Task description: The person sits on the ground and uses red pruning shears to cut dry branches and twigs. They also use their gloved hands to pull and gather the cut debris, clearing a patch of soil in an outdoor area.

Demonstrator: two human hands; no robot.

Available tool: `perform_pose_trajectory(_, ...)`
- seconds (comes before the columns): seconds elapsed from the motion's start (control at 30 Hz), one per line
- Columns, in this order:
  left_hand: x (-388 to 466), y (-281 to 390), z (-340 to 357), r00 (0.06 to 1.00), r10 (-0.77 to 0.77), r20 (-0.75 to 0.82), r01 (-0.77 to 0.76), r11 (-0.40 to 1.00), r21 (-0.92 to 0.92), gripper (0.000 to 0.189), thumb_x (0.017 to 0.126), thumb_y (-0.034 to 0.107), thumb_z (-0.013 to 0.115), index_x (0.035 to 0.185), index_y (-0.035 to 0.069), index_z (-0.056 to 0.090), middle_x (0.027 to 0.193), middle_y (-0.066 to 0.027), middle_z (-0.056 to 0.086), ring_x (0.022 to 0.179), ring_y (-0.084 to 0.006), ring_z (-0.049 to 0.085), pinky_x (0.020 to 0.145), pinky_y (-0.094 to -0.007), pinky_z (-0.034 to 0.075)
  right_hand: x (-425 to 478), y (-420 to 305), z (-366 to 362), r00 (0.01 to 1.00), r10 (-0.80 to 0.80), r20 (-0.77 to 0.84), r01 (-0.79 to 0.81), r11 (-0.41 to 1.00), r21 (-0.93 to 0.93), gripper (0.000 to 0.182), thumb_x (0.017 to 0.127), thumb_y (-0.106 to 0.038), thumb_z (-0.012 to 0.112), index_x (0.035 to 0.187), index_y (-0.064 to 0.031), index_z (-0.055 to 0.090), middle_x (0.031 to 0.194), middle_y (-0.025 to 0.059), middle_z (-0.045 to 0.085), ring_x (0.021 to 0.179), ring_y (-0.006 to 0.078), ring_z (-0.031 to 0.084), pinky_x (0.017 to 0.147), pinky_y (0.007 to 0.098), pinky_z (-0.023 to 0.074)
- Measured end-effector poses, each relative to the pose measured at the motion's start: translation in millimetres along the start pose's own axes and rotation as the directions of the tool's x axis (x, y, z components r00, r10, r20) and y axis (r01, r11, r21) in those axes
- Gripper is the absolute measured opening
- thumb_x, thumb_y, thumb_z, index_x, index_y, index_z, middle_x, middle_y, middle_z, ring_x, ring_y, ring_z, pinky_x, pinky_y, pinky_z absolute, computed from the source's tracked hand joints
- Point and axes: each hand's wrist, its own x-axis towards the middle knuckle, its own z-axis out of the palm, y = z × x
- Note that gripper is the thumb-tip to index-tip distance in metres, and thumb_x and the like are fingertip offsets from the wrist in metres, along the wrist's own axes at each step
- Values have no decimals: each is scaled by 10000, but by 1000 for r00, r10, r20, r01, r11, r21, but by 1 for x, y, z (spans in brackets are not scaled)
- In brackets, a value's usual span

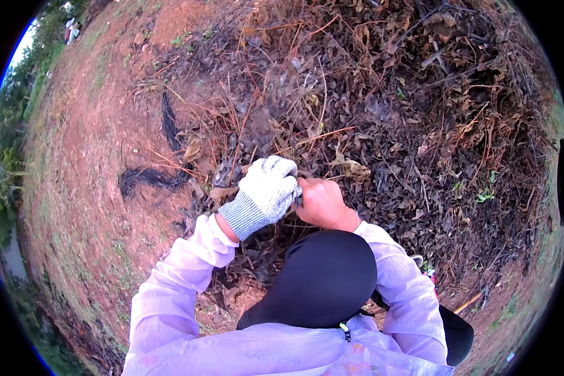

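My left hand (270,190) wears a speckled white knit glove with a grey ribbed cuff. Its fingers are curled in and meet the bare fingers of my right hand (322,201), just in front of my knee. Between them both hands pinch a small dark piece (298,201); my fingers cover most of it, so what it is cannot be made out. Under and beyond my hands spreads a heap of dry brown leaves and stems (395,141). A curled pale-brown dead leaf (355,170) lies just past my right hand.
Left of the heap, a bundle of thin black strands (152,181) lies bent on bare reddish soil (89,164). My black-clad knee (331,277) rises close below my hands. A thin yellowish stick (467,303) lies at lower right. Far off at upper left is a person (70,32).
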Motion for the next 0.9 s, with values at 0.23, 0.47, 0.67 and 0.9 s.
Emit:
perform_pose_trajectory(0.23, 1, 5, -4, 997, -80, 11, 81, 987, -138, 166, 719, 210, 630, 811, 82, 580, 928, -95, 556, 860, -271, 548, 732, -382, 437, -8, 9, 18, 985, 9, -174, 9, 995, 101, 133, 659, -81, 572, 768, -38, 511, 673, 134, 573, 615, 315, 580, 536, 397, 460)
perform_pose_trajectory(0.47, -33, -4, 37, 909, -370, 190, 414, 760, -501, 329, 791, 169, 614, 1094, 54, 558, 960, -131, 626, 872, -241, 614, 757, -314, 479, -9, 3, 15, 973, 13, -231, 21, 990, 143, 100, 676, -48, 559, 700, -40, 462, 651, 133, 552, 604, 325, 565, 515, 400, 437)
perform_pose_trajectory(0.67, -7, -4, 24, 698, -364, 616, 715, 384, -584, 220, 825, 190, 569, 1002, 59, 575, 733, -95, 619, 625, -163, 601, 571, -301, 480, -20, 11, 19, 975, 76, -208, -34, 979, 201, 115, 675, -52, 573, 703, -43, 462, 647, 139, 543, 614, 334, 562, 520, 402, 434)
perform_pose_trajectory(0.9, -8, -32, 44, 884, -264, 386, 388, 876, -288, 263, 802, 271, 549, 972, 72, 576, 866, -150, 607, 830, -319, 594, 705, -376, 474, -30, 25, 26, 966, -202, -161, 239, 937, 254, 252, 801, -220, 585, 676, -41, 459, 641, 116, 515, 611, 323, 536, 546, 404, 428)
